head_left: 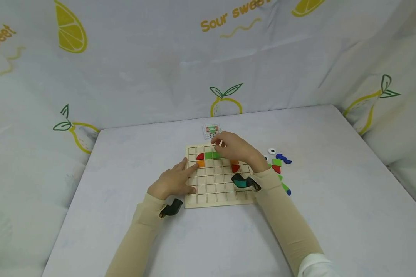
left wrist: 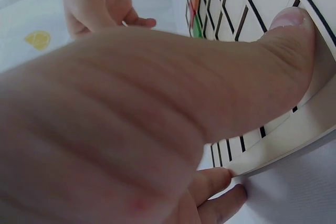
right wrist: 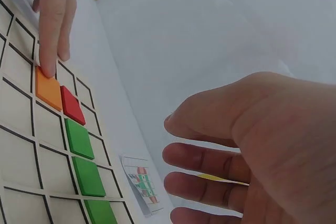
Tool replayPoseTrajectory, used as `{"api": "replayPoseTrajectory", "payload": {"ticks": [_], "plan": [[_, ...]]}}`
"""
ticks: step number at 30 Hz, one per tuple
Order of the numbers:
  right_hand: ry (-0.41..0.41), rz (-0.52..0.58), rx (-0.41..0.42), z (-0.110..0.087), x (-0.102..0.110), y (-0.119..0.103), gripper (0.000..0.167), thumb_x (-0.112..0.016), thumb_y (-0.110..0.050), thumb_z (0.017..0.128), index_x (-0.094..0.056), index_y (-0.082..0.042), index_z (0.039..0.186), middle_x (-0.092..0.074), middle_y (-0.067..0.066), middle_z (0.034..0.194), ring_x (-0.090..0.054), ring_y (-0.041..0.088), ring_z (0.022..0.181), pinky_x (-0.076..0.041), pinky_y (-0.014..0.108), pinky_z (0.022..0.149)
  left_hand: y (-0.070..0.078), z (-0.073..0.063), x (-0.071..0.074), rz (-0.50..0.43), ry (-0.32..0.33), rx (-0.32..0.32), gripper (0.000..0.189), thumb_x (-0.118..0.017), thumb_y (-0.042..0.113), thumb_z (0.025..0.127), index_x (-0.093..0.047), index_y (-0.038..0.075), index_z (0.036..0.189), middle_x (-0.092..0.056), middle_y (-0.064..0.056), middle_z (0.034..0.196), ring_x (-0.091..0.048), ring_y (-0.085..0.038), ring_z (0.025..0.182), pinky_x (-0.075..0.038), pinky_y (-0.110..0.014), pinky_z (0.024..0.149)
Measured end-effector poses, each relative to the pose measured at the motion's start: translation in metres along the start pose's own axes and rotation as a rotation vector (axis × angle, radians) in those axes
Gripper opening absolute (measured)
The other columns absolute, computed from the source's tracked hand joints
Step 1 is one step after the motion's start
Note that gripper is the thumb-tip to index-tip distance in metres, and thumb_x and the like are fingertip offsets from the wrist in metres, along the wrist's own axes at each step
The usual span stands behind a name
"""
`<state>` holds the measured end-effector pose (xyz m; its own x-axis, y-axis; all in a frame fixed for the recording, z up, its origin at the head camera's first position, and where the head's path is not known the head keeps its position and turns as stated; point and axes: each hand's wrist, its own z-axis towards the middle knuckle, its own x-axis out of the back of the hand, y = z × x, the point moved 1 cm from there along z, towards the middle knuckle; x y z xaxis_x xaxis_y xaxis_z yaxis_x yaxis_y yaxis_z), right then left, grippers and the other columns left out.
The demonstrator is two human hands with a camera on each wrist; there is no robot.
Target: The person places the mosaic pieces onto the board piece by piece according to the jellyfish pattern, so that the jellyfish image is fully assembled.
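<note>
A wooden grid board [head_left: 211, 188] lies flat on the table. My left hand [head_left: 173, 181] spreads over its left edge, thumb on the grid and index fingertip on an orange square tile [right wrist: 48, 88]. Beside that tile sit a red piece [right wrist: 72, 105] with a rounded corner and a row of green square tiles [right wrist: 80, 139]. My right hand [head_left: 234, 146] hovers over the board's far side, fingers loosely bent with nothing showing between them. Near its wrist, another orange tile [head_left: 234, 162] and a red rounded piece [head_left: 235, 168] lie on the grid, partly covered by the hand.
A small pattern card [head_left: 211, 131] lies behind the board. Loose pieces lie right of it, partly hidden by the right arm: a white ring with a dark centre [head_left: 272, 151], a blue wavy piece [head_left: 283, 158], a green square [head_left: 277, 162] and a red piece [head_left: 276, 169].
</note>
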<state>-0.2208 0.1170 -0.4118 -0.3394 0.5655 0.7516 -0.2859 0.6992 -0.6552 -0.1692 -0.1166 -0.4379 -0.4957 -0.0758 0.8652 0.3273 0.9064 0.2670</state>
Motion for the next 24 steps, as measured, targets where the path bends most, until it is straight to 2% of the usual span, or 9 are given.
{"api": "replayPoseTrajectory", "payload": {"ticks": [7,15,24], "plan": [[0.037,0.059,0.035,-0.005,0.006,-0.004,0.031,-0.054,-0.021,0.104,-0.063,-0.006,0.129,-0.065,0.008,0.121,-0.059,0.025,0.107,-0.054,0.040,0.089,-0.001,0.000,-0.001,-0.007,0.011,0.001,0.088,-0.075,0.042,0.090,-0.027,0.028,0.162,-0.011,-0.019,0.171,-0.026,-0.039,0.155,-0.035,-0.064,0.116],[0.073,0.086,0.029,-0.014,0.016,-0.006,0.031,-0.053,-0.024,0.105,-0.063,-0.009,0.130,-0.065,0.008,0.121,-0.058,0.025,0.108,-0.052,0.041,0.089,-0.002,0.000,-0.002,-0.003,0.018,-0.018,0.088,-0.076,0.042,0.089,-0.030,0.019,0.161,-0.013,-0.020,0.170,-0.028,-0.041,0.154,-0.036,-0.063,0.116],[0.162,0.187,0.139,-0.031,0.038,-0.020,0.025,-0.054,-0.024,0.105,-0.067,-0.013,0.123,-0.069,0.003,0.115,-0.059,0.019,0.104,-0.049,0.037,0.091,-0.001,0.001,0.000,0.002,0.012,-0.009,0.087,-0.075,0.044,0.090,-0.030,0.021,0.161,-0.012,-0.019,0.170,-0.026,-0.039,0.154,-0.037,-0.062,0.116]]}}
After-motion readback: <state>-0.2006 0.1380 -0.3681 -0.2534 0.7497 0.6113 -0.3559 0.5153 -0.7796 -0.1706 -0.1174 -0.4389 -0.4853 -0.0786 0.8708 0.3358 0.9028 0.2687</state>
